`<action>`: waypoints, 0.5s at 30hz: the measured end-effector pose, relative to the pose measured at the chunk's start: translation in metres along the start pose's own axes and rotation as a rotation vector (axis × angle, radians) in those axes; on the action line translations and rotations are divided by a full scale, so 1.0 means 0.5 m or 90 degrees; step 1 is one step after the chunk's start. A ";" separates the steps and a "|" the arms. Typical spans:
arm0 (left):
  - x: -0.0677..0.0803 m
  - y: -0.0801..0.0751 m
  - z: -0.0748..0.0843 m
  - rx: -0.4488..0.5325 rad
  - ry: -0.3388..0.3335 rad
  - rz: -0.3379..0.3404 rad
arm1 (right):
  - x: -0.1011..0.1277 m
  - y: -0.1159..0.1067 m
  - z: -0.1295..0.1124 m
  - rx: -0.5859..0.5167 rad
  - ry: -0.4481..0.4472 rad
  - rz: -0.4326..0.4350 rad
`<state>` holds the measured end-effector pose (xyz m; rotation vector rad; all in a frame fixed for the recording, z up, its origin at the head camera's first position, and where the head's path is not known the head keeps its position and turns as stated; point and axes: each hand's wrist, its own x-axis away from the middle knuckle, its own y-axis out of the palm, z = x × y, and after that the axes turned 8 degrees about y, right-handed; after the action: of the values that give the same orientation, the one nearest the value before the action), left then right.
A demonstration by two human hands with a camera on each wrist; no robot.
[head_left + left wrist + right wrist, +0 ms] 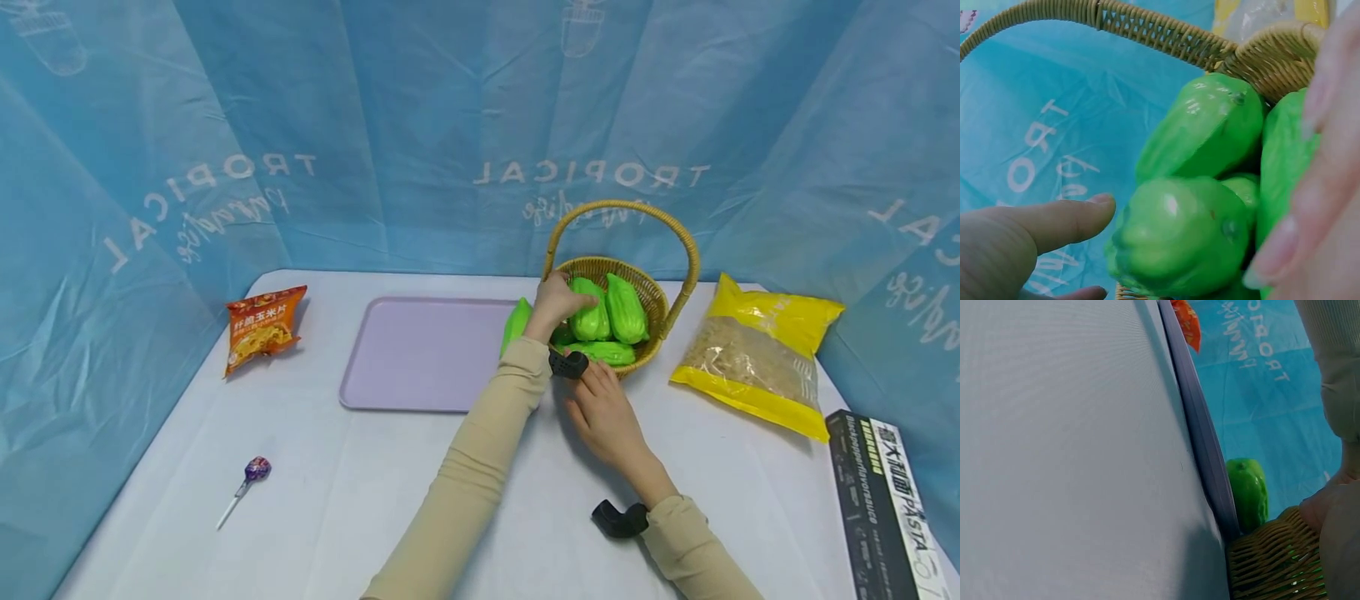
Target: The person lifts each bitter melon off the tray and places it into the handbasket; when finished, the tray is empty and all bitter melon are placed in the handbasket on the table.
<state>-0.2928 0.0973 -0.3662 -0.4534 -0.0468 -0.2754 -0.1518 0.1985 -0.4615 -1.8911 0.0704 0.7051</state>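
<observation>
A wicker basket (656,333) with a tall handle holds several glossy green, ribbed, elongated fruits (626,310). My left hand (553,304) is over the basket's left side. In the left wrist view its thumb (1075,225) is straight, with a small gap to the nearest green fruit (1179,237). My right hand (603,412) is at the basket's front rim; its fingers look extended and their tips are partly hidden by the left wrist's camera. Another green fruit (516,323) lies at the right end of a lilac tray (420,354), partly behind my left arm.
An orange snack bag (262,325) stands at the back left, with a lollipop (257,469) in front of it. To the right of the basket lies a yellow bag (757,354) with a clear window. A dark pasta box (888,508) lies along the right edge. Blue curtain surrounds the table.
</observation>
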 end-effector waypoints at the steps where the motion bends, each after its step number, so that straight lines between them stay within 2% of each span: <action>1: 0.001 0.000 -0.001 0.003 0.000 -0.002 | -0.001 -0.001 -0.001 0.000 0.001 0.000; 8: 0.009 -0.007 0.000 0.002 -0.012 -0.024 | -0.002 -0.002 -0.003 -0.002 0.003 -0.002; 15: 0.019 -0.029 0.006 0.022 0.012 -0.042 | -0.001 0.001 -0.003 0.008 0.005 0.006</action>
<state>-0.2877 0.0838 -0.3564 -0.4152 -0.0485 -0.3439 -0.1516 0.1970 -0.4613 -1.8826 0.0892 0.7015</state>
